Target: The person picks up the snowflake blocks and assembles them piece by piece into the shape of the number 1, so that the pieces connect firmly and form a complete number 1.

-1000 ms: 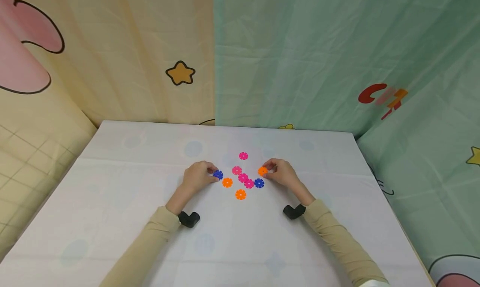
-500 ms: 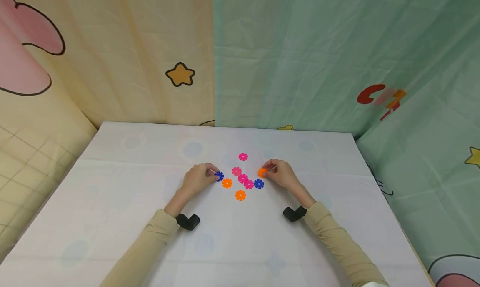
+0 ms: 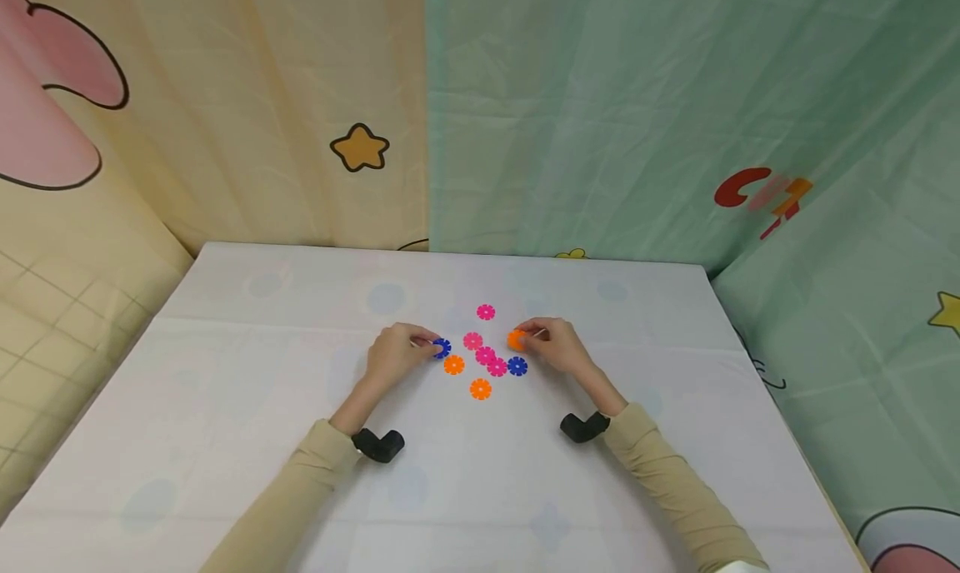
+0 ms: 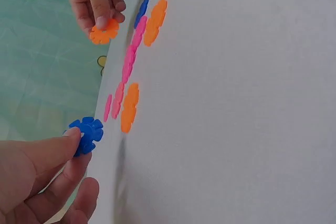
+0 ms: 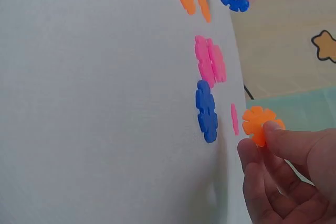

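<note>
My left hand (image 3: 393,358) pinches a blue snowflake disc (image 4: 88,136) by its edge between thumb and fingers. Across from it, my right hand (image 3: 561,346) pinches an orange snowflake disc (image 5: 257,123) in the same way. Both held discs appear raised off the table in the wrist views. Between the hands lie an orange disc (image 3: 453,365), another orange disc (image 3: 481,389) nearer me, and a blue disc (image 3: 517,366) close to the right hand. Several pink discs (image 3: 485,356) form a slanting row, and one pink disc (image 3: 486,312) lies farther back.
A white cloth covers the table (image 3: 480,490). Behind its far edge hang a yellow curtain (image 3: 300,73) and a green curtain (image 3: 585,98). A black wrist mount (image 3: 378,445) sits by the left sleeve, and another black mount (image 3: 585,427) by the right sleeve.
The left hand's blue disc has shifted slightly right. The right hand's orange disc has moved a little left, toward the middle. The discs on the table stay put.
</note>
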`<state>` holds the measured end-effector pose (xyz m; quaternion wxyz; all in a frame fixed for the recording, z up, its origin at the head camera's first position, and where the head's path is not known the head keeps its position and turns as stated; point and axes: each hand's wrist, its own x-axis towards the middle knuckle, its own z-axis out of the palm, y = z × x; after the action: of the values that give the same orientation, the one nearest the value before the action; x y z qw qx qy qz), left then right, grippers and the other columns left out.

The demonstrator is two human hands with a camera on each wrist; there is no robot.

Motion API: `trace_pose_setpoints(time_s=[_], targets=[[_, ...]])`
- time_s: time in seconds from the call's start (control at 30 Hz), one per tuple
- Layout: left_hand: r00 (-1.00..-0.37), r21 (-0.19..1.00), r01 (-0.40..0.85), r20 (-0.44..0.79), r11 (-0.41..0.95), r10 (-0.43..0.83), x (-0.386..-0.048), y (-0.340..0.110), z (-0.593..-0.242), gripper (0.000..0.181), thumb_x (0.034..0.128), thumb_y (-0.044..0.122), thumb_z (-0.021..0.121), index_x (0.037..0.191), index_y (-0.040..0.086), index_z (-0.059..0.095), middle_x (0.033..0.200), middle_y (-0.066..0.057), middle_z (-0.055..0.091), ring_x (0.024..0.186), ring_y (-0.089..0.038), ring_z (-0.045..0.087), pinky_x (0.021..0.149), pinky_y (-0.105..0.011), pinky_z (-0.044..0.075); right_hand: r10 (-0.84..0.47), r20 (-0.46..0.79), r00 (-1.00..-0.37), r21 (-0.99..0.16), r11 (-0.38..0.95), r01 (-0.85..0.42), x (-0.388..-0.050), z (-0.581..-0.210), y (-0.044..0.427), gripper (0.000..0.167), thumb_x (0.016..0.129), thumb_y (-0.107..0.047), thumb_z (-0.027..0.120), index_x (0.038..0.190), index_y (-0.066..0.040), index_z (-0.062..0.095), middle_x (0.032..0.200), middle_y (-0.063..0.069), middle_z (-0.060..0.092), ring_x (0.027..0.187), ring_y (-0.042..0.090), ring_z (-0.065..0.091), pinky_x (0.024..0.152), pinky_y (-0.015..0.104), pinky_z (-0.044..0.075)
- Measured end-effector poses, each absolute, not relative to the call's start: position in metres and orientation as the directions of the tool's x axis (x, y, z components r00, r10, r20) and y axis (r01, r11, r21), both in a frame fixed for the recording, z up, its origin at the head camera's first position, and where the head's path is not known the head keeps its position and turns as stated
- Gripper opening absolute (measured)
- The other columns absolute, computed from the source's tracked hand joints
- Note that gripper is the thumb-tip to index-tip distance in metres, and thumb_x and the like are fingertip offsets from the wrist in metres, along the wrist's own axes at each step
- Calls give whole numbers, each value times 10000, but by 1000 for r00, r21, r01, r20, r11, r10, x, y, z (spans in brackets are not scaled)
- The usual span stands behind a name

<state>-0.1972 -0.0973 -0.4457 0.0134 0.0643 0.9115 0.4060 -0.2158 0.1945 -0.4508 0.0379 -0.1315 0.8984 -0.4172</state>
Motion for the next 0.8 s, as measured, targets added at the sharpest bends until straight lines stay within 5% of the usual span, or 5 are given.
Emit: trace_pose_setpoints(time_s=[0.8], targets=[[-990, 842, 104, 36, 529, 138, -203, -62, -442, 257, 1010, 180, 692, 1189, -2, 728, 957, -102, 682, 740, -215, 603, 607, -260, 494, -259, 244, -934, -870, 368, -329, -215, -449, 157, 178, 998, -19, 671, 1142, 82, 699, 1049, 210, 735, 948, 349, 717, 865, 359, 583]])
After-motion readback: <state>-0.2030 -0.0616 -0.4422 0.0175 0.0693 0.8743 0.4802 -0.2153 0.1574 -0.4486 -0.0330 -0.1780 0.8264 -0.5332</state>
